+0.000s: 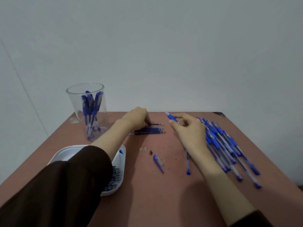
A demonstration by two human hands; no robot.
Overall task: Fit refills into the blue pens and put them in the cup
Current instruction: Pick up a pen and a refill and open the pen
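Left sleeve [65, 185]: long, loose, dark brown soft cloth with folds, its plain cuff ending partway up the forearm.
Right sleeve [255, 218]: same dark brown cloth; only the cuff edge shows.
Left hand [136, 117]: bare, wrist uncovered.
Right hand [188, 130]: bare, forearm uncovered up to the cuff.

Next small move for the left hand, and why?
Probably lift the refill the left hand pinches and carry it to the pen barrel in the right hand: the refill lies apart from the row, and the barrel is held off the table.
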